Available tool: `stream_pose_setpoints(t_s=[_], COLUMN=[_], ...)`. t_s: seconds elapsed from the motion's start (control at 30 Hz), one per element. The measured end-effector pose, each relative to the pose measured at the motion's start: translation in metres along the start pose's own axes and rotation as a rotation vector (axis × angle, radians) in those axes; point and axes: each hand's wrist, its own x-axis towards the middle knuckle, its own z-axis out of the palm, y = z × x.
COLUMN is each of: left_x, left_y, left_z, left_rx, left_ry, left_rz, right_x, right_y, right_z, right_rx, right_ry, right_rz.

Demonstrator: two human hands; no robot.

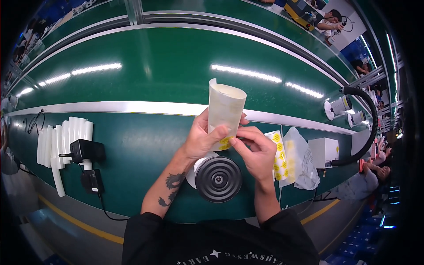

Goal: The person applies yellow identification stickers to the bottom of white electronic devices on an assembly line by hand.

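Observation:
My left hand (201,137) is closed around a curled sheet of stickers (226,106), its pale backing rolled upright into a loose tube. Yellow round stickers show along the sheet's lower edge. At that edge the thumb and forefinger of my right hand (256,152) pinch a yellow sticker; whether it has come off the backing I cannot tell. Just below my hands, on the green bench, stands a round device with a black ridged top (218,179) and a white part (191,176) behind it, partly covered by my left wrist.
Right of my hands lie more yellow sticker sheets (279,157) and a clear plastic bag (304,163). Beyond them are a white box (323,152) and a black flexible hose (373,119). White tubes (66,137) and a black power adapter (86,150) with a cable lie at left.

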Motion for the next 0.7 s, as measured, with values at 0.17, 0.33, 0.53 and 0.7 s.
stream_pose_setpoints(t_s=[0.17, 0.33, 0.53, 0.7], left_x=[0.000, -0.007, -0.017, -0.052], left_y=[0.005, 0.016, 0.024, 0.035], left_z=[0.004, 0.009, -0.009, -0.036], left_rx=[0.056, -0.001, 0.586, 1.325], left_ry=[-0.009, 0.017, 0.383, 0.365], left_rz=[0.020, 0.041, 0.141, -0.073], right_x=[-0.005, -0.004, -0.006, -0.005], right_y=[0.004, -0.004, -0.048, -0.085], right_z=[0.000, 0.002, -0.014, -0.023], right_rx=[-0.069, -0.217, -0.306, -0.235], right_ry=[0.023, 0.045, -0.170, -0.489], right_rz=[-0.056, -0.148, 0.115, 0.221])
